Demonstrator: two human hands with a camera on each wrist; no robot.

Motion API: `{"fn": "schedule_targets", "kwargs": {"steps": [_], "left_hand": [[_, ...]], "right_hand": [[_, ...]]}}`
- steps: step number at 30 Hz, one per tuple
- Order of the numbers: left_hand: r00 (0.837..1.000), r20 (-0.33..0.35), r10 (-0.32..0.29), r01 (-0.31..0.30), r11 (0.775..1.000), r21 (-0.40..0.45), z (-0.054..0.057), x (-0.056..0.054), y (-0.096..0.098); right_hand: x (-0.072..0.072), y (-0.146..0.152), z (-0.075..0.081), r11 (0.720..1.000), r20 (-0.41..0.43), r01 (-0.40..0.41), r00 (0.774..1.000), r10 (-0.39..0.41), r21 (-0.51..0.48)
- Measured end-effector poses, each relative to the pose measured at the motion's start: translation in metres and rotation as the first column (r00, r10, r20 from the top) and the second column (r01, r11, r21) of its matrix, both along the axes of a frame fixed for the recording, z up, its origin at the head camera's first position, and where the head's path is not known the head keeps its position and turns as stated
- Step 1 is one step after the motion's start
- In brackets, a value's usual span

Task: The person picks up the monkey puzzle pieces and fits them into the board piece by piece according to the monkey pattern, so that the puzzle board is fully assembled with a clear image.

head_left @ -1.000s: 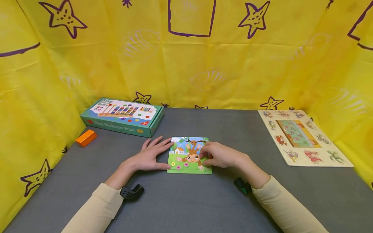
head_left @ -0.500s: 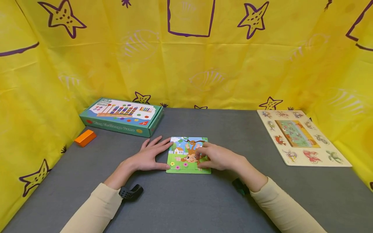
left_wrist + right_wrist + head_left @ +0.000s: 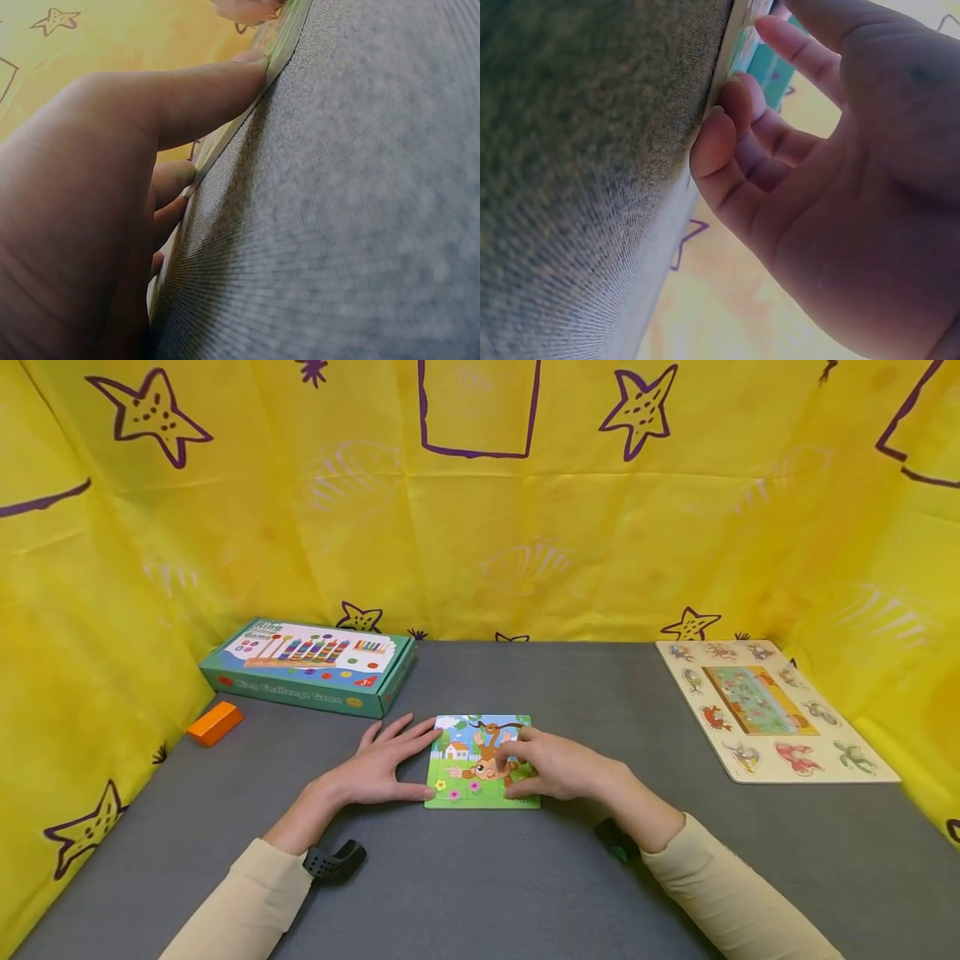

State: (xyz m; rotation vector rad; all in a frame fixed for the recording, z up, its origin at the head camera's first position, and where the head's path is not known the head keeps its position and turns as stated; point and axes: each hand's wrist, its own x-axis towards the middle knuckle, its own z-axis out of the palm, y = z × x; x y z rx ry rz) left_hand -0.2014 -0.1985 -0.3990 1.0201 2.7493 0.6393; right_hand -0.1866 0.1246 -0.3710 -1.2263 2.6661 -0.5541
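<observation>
A square picture puzzle point(image 3: 480, 802) with a monkey, a house and flowers lies flat on the grey table. My left hand point(image 3: 375, 768) is spread at its left side, thumb and fingertips touching the edge. In the left wrist view, the left thumb point(image 3: 217, 94) rests against that thin edge. My right hand point(image 3: 558, 766) reaches over the right part of the puzzle, covering some of the monkey. Its thumb and index finger touch the picture, slightly apart; the other fingers are curled. Whether they pinch a piece is hidden.
A green Ring Challenge Game box point(image 3: 307, 664) lies at the back left, with an orange block point(image 3: 215, 724) before it. On the right lies a wooden sea-animal board point(image 3: 776, 710). Yellow patterned cloth point(image 3: 480, 527) encloses the table's back and sides.
My right thumb and index finger have slid a little left across the puzzle. The left hand stays at the left edge. The whole head view has shifted slightly.
</observation>
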Motion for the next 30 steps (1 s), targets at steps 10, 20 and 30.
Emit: {"fn": "schedule_targets", "kwargs": {"steps": [10, 20, 30], "left_hand": [[1.0, -0.005, -0.002, 0.002, 1.0, -0.001, -0.001, 0.0, 0.002], [1.0, -0.01, -0.003, 0.003, 1.0, 0.02, -0.002, -0.002, 0.002], [0.999, -0.019, 0.04, -0.038, 0.997, 0.074, -0.004, 0.002, -0.003]], "right_hand": [[-0.001, 0.005, 0.006, 0.998, 0.087, 0.022, 0.996, -0.017, -0.059], [-0.003, 0.01, 0.011, 0.991, 0.071, 0.063, 0.996, -0.055, -0.114], [0.001, 0.026, 0.008, 0.983, 0.017, 0.097, 0.995, -0.096, -0.154]]}}
